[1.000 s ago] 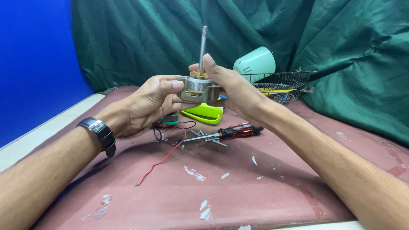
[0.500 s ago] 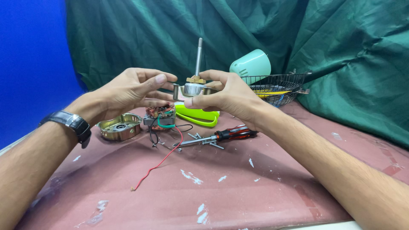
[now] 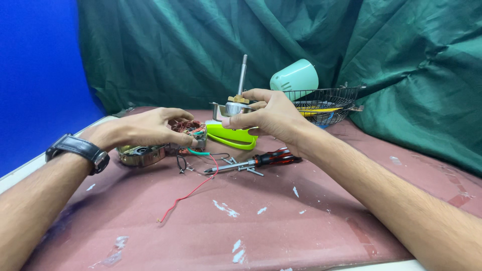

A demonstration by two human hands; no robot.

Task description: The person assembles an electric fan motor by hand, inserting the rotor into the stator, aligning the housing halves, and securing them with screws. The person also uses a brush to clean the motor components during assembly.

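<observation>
A metal motor part (image 3: pixel 236 108) with an upright shaft is held above the counter (image 3: pixel 301 221), clamped by the fingers (image 3: pixel 251 116) of the right hand (image 3: pixel 273 118). Left of it, the left hand (image 3: pixel 145 128) rests with loosely spread fingers on a copper-wound stator (image 3: pixel 190 131). Below the motor part lie a lime-green cover (image 3: pixel 232 135), a screwdriver (image 3: pixel 258 161) and a red wire (image 3: pixel 193 189). Behind it stands a wire basket (image 3: pixel 326 103).

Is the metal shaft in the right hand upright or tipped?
Upright: the shaft points straight up from the metal part that the right hand holds.
</observation>
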